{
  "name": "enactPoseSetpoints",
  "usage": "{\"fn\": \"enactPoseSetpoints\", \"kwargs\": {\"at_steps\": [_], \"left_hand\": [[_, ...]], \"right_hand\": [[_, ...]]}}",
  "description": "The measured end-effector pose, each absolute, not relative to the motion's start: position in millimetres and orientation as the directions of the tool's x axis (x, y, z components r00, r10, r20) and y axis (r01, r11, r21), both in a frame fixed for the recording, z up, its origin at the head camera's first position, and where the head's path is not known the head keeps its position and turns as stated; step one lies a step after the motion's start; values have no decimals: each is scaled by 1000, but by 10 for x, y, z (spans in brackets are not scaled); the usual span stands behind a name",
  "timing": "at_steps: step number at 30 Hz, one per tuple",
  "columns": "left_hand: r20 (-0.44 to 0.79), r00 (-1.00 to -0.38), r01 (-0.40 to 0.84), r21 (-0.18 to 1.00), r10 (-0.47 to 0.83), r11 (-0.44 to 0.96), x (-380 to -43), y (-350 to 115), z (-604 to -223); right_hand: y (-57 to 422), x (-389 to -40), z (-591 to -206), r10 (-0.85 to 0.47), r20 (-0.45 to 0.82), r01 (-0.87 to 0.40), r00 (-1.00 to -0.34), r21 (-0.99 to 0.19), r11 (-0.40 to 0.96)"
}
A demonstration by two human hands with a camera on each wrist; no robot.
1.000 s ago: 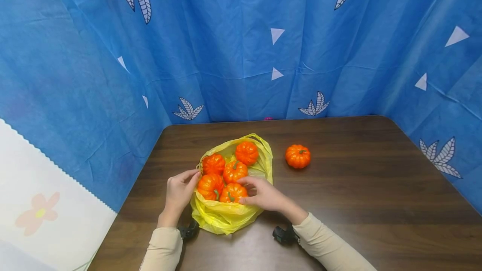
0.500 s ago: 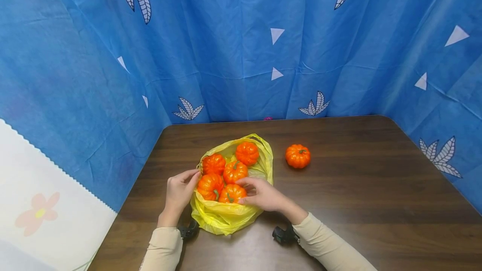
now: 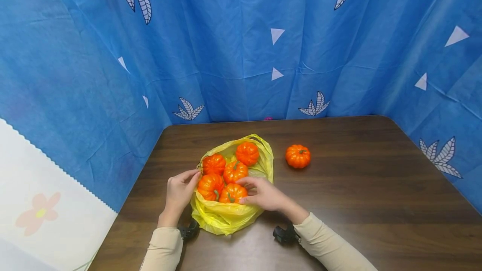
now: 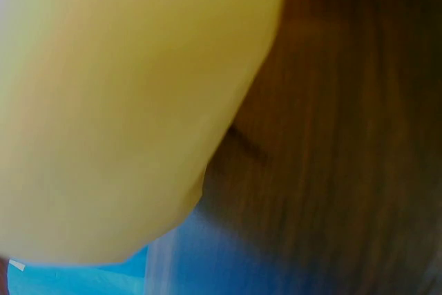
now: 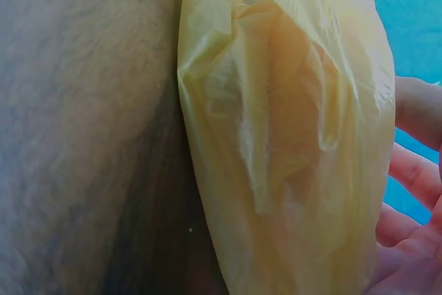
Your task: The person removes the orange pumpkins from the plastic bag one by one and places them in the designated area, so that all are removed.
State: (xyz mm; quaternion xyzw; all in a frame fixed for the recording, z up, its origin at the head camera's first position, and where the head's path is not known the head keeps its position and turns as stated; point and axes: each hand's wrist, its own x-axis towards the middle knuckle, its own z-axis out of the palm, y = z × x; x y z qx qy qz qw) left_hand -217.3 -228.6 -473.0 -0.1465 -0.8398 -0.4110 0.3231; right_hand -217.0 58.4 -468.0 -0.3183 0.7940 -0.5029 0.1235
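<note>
A yellow plastic bag [image 3: 226, 218] lies on the table with its mouth spread, and several small orange pumpkins fill it. At the bag's left rim, my left hand [image 3: 178, 193] pinches the edge between thumb and fingertips. My right hand [image 3: 263, 193] reaches over the right rim, its thumb and fingers around the right side of the front pumpkin [image 3: 233, 193]. Beside that one sits another pumpkin [image 3: 210, 186], its green stem tipped forward. In the left wrist view the bag [image 4: 124, 115] is a blurred yellow surface. The right wrist view shows its crinkled side [image 5: 290, 136] next to my right fingers [image 5: 418, 174].
One more pumpkin [image 3: 298, 156] stands on the dark wooden table [image 3: 357, 187], to the right of the bag. Blue patterned curtains [image 3: 241, 45] hang behind and along both sides. A white cloth [image 3: 41, 204] with a flower print hangs at the left.
</note>
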Motion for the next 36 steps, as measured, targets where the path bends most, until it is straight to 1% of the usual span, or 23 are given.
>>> {"fn": "enactPoseSetpoints", "kwargs": {"at_steps": [9, 16, 25, 36], "left_hand": [[657, -753, 507, 596, -16, 622, -2170, -2277, -4717], [660, -751, 503, 590, -17, 632, -2170, -2275, -4717], [651, -759, 499, 600, -19, 625, -2163, -2277, -4723], [668, -744, 517, 584, -8, 626, -2167, -2283, -4726]], "right_hand": [[615, -2205, -4683, -624, 145, -411, -767, -859, 306], [642, -2212, -4638, -603, 143, -366, -785, -892, 265], [728, -2249, -4559, -564, 118, -321, -817, -906, 275], [889, -2319, -4407, -553, 157, -343, -818, -905, 251]]}}
